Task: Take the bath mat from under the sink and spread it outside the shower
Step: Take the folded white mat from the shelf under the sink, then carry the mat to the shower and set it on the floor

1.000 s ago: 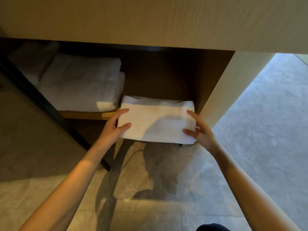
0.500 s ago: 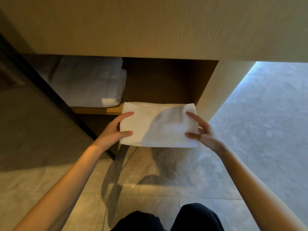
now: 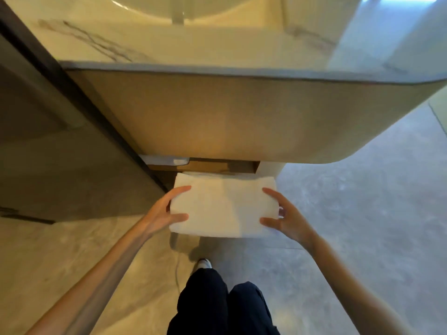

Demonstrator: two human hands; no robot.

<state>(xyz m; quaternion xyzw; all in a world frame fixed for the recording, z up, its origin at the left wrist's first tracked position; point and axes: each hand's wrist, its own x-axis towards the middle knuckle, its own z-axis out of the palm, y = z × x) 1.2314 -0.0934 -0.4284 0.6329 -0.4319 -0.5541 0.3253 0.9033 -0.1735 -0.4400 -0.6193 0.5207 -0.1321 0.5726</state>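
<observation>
Below the vanity [image 3: 217, 117], both hands' fingers [image 3: 177, 217] clamp the folded bath mat [image 3: 222, 206] by its ends.

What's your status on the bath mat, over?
Left hand and right hand grip folded bath mat by its ends. Mat out from under vanity, off floor. Nothing blocking.

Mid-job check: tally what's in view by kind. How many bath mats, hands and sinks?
bath mat, folded: 1
Hands gripping it: 2 (left hand, right hand)
sink: 1
Total: 4
</observation>
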